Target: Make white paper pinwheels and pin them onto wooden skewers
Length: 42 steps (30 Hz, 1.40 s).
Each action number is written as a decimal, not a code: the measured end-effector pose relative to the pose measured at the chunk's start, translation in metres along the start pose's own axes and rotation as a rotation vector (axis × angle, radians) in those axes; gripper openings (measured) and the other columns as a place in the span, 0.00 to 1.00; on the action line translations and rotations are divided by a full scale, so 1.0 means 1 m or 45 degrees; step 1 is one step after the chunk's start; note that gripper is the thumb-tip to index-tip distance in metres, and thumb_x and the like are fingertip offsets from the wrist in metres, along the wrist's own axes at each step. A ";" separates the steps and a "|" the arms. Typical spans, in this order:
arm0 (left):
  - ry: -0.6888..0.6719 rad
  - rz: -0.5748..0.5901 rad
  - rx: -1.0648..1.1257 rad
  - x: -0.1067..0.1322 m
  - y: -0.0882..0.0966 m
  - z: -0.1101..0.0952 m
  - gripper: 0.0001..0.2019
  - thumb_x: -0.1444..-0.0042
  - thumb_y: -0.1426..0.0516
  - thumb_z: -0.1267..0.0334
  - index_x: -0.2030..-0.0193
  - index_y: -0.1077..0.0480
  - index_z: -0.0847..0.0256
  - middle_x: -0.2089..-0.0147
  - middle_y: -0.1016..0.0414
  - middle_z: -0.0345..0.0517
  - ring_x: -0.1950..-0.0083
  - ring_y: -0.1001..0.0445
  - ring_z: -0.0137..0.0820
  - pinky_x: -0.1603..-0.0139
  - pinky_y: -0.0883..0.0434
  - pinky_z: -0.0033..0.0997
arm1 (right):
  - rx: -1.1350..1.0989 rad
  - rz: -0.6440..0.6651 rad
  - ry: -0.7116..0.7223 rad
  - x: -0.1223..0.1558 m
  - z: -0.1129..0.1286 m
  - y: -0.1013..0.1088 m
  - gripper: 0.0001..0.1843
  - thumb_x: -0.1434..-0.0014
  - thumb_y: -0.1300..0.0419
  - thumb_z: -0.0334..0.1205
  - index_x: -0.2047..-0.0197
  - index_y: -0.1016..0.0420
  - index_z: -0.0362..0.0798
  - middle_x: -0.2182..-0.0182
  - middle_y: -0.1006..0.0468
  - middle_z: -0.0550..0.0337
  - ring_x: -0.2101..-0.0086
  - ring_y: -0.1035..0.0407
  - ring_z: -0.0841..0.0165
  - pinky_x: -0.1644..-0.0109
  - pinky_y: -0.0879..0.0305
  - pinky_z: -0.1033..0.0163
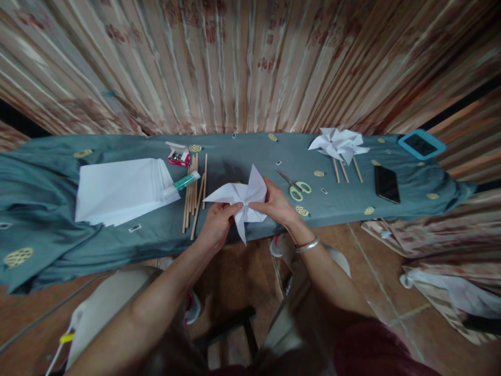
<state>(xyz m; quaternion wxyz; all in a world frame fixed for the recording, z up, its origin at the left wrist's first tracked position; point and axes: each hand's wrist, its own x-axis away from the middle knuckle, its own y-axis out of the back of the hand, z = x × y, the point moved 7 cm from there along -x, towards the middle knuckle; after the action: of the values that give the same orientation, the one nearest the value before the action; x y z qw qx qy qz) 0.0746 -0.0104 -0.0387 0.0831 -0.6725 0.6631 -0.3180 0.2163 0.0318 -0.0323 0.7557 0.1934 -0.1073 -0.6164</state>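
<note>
A white paper pinwheel (242, 194) is held between my two hands, above the front edge of the cloth-covered table (250, 151). My left hand (219, 223) pinches it from the lower left, thumb near the centre. From the right, my right hand (278, 203) grips it, with its thumb also close to the centre; its fingers are partly hidden behind the paper. Left of the pinwheel lie several wooden sticks (189, 201). To the right are scissors (293, 185) with yellow-green handles, lying slightly spread.
A stack of white paper (117, 188) lies at left, a green-labelled tube (186, 180) at its edge. Behind the sticks sits a small red box (179, 156), lid up. At right are finished pinwheels (340, 143) on sticks, a black phone (387, 184) and a blue-framed device (421, 144).
</note>
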 end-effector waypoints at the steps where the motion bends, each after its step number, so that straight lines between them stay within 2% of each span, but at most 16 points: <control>1: -0.013 0.002 -0.008 -0.001 0.000 -0.001 0.18 0.67 0.30 0.64 0.66 0.24 0.63 0.65 0.18 0.48 0.56 0.21 0.43 0.49 0.29 0.40 | -0.016 -0.035 -0.006 0.000 0.000 0.001 0.40 0.55 0.32 0.37 0.38 0.37 0.47 0.50 0.21 0.52 0.53 0.26 0.57 0.47 0.29 0.50; 6: -0.060 -0.051 -0.126 -0.003 0.006 -0.006 0.19 0.68 0.29 0.65 0.65 0.24 0.64 0.66 0.19 0.45 0.62 0.23 0.36 0.52 0.30 0.36 | -0.112 -0.126 -0.046 0.003 0.001 0.006 0.40 0.57 0.32 0.39 0.39 0.36 0.46 0.51 0.21 0.52 0.54 0.26 0.57 0.48 0.29 0.51; 13: -0.157 -0.084 -0.213 -0.002 0.009 -0.014 0.19 0.68 0.30 0.69 0.63 0.24 0.62 0.65 0.19 0.41 0.63 0.24 0.34 0.55 0.29 0.34 | 0.044 -0.154 -0.004 0.008 0.019 0.005 0.42 0.55 0.34 0.39 0.36 0.39 0.44 0.50 0.22 0.49 0.52 0.26 0.54 0.46 0.30 0.49; 20: -0.212 -0.119 -0.325 -0.006 0.018 -0.019 0.18 0.66 0.30 0.64 0.65 0.26 0.63 0.69 0.20 0.39 0.68 0.25 0.31 0.62 0.28 0.31 | 0.204 -0.161 0.040 0.015 0.040 -0.001 0.42 0.50 0.36 0.40 0.33 0.43 0.45 0.51 0.21 0.49 0.53 0.25 0.52 0.49 0.27 0.46; 23: -0.213 -0.128 -0.311 -0.006 0.021 -0.021 0.19 0.67 0.30 0.64 0.65 0.26 0.63 0.70 0.21 0.39 0.70 0.26 0.30 0.64 0.29 0.30 | 0.192 -0.155 0.018 0.019 0.046 -0.006 0.42 0.49 0.35 0.42 0.32 0.43 0.47 0.52 0.20 0.51 0.54 0.24 0.52 0.51 0.26 0.46; 27: -0.207 -0.136 -0.286 -0.003 0.023 -0.031 0.19 0.67 0.30 0.63 0.65 0.26 0.63 0.69 0.20 0.41 0.70 0.25 0.31 0.64 0.28 0.31 | 0.013 -0.124 0.089 0.024 0.057 -0.005 0.45 0.49 0.31 0.49 0.32 0.43 0.54 0.46 0.23 0.52 0.50 0.25 0.54 0.47 0.27 0.48; 29: -0.249 -0.160 -0.252 0.000 0.025 -0.044 0.18 0.67 0.30 0.64 0.66 0.26 0.63 0.70 0.20 0.40 0.70 0.25 0.31 0.63 0.28 0.31 | -0.159 -0.121 0.156 0.023 0.061 0.002 0.45 0.48 0.31 0.52 0.32 0.45 0.55 0.43 0.26 0.51 0.47 0.27 0.57 0.43 0.30 0.49; 31: -0.325 -0.209 -0.184 0.002 0.033 -0.064 0.17 0.67 0.30 0.65 0.67 0.26 0.63 0.70 0.20 0.40 0.71 0.25 0.30 0.63 0.28 0.32 | -0.295 -0.196 0.188 0.018 0.056 0.013 0.38 0.44 0.35 0.55 0.34 0.42 0.55 0.43 0.26 0.50 0.46 0.28 0.59 0.42 0.31 0.49; 34: -0.478 -0.328 -0.048 0.007 0.054 -0.103 0.18 0.70 0.29 0.66 0.68 0.26 0.63 0.69 0.19 0.40 0.71 0.24 0.30 0.63 0.27 0.32 | -0.323 -0.368 0.111 0.009 0.034 0.021 0.28 0.42 0.39 0.56 0.42 0.32 0.51 0.52 0.20 0.50 0.52 0.24 0.60 0.44 0.30 0.50; 36: -0.606 -0.426 0.007 0.012 0.073 -0.131 0.17 0.71 0.29 0.67 0.71 0.27 0.62 0.70 0.19 0.39 0.70 0.23 0.31 0.62 0.26 0.31 | -0.252 -0.381 0.054 0.004 0.020 0.013 0.24 0.44 0.37 0.55 0.49 0.26 0.49 0.55 0.18 0.50 0.54 0.23 0.60 0.46 0.30 0.50; 38: -0.681 -0.488 0.051 0.016 0.090 -0.154 0.16 0.71 0.30 0.68 0.72 0.28 0.60 0.71 0.20 0.39 0.69 0.22 0.32 0.60 0.24 0.33 | -0.171 -0.299 0.029 -0.001 0.012 -0.004 0.19 0.44 0.37 0.52 0.55 0.23 0.49 0.58 0.17 0.51 0.57 0.22 0.60 0.48 0.29 0.52; 40: -0.757 -0.553 0.106 0.022 0.107 -0.171 0.16 0.70 0.30 0.69 0.72 0.28 0.59 0.71 0.20 0.39 0.68 0.22 0.32 0.59 0.23 0.34 | -0.067 -0.217 0.065 -0.008 0.016 -0.023 0.14 0.42 0.40 0.48 0.58 0.21 0.49 0.60 0.16 0.54 0.60 0.22 0.62 0.51 0.29 0.55; 42: -0.820 -0.589 0.137 0.027 0.120 -0.182 0.16 0.69 0.31 0.69 0.72 0.29 0.60 0.71 0.20 0.37 0.69 0.22 0.30 0.57 0.23 0.35 | 0.099 -0.114 0.112 -0.021 0.031 -0.043 0.12 0.41 0.42 0.43 0.61 0.20 0.49 0.64 0.16 0.57 0.64 0.23 0.64 0.56 0.29 0.59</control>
<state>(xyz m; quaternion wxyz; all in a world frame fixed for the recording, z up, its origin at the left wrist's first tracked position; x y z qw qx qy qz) -0.1264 0.0081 0.0485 0.2481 -0.8641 0.4165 -0.1354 0.1615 0.0406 -0.0211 0.7232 0.2540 -0.0890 -0.6360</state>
